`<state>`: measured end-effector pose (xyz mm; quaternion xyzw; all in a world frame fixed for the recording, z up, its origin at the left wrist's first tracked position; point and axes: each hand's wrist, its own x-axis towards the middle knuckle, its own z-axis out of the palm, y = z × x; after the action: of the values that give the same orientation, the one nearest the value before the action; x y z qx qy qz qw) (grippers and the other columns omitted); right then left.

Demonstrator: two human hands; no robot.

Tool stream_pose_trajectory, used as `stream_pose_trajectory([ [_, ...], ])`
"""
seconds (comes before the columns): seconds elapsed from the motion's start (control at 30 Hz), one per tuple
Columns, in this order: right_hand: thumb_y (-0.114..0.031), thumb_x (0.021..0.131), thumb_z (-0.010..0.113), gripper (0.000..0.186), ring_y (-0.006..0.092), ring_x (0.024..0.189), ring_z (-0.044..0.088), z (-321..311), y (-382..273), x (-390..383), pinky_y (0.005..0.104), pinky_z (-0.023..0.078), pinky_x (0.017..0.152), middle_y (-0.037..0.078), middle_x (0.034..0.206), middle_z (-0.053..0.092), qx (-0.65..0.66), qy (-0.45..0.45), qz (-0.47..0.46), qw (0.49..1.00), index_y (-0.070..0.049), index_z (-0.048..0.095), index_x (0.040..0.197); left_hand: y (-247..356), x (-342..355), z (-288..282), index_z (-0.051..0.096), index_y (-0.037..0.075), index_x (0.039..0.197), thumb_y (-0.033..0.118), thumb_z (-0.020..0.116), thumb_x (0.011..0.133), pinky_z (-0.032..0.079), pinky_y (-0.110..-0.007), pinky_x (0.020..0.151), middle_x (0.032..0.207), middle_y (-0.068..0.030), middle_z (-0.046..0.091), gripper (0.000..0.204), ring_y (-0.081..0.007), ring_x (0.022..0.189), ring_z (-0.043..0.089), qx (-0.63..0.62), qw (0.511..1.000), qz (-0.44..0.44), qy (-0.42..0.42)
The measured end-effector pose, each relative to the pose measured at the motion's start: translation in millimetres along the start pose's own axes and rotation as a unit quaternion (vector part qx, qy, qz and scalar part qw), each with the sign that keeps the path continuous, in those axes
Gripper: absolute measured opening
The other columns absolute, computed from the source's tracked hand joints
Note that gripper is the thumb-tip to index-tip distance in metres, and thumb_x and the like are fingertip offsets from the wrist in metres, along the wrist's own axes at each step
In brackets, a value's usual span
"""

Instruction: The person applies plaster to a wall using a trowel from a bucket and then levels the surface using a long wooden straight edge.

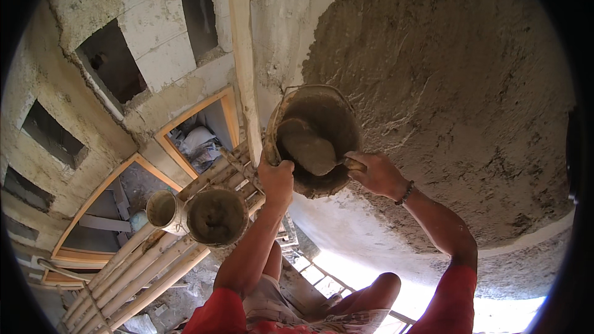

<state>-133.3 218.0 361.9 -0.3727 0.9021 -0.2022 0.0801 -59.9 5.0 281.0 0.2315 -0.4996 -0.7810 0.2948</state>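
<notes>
In front of me is a mortar-caked bucket [334,106], its mouth turned toward me, up against the wall. My left hand [276,180] is closed on the bucket's near left rim. My right hand [378,176], with a dark bracelet at the wrist, grips the handle of a trowel [304,146]. The trowel's rounded blade lies inside the bucket's mouth and is coated with grey-brown mortar. How much mortar sits under the blade is hidden. Right of the bucket, damp dark plaster [445,80] covers much of the wall.
A second bucket [232,235] with mortar and a smaller pail [180,222] stand on the scaffold of wooden poles [139,269] at my left. An upright timber [245,55] rises beside the bucket. Wood-framed openings [230,114] and rubble lie beyond; bright gaps show below.
</notes>
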Motion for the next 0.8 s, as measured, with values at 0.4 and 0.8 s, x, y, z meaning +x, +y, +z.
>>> stream_pose_trajectory([
  [0.4,-0.022,0.079,0.074,0.046,0.0164,0.072,0.063,-251.9,-149.4,61.9,0.0279,0.054,0.063,0.012,0.089,0.063,0.095,-0.153,-0.013,0.984,0.001,0.056,0.115,151.8,5.4,-15.3,0.057,-0.005,0.102,-0.008,0.050,0.066,0.041,-0.022,0.058,0.078,-0.0013,0.056,0.037,-0.0084,0.066,0.050,0.022,0.996,-0.035,0.073],
  [0.8,-0.019,0.091,0.058,0.033,0.0108,0.061,0.056,-390.0,-132.1,103.6,0.0236,0.050,0.051,0.012,0.089,0.061,-0.035,0.139,0.151,0.978,0.000,0.054,0.119,234.0,-12.1,-8.0,0.058,-0.005,0.107,-0.006,0.050,0.066,0.046,-0.025,0.065,0.087,-0.0052,0.063,0.041,-0.0120,0.072,0.057,0.081,0.991,-0.036,0.102],
])
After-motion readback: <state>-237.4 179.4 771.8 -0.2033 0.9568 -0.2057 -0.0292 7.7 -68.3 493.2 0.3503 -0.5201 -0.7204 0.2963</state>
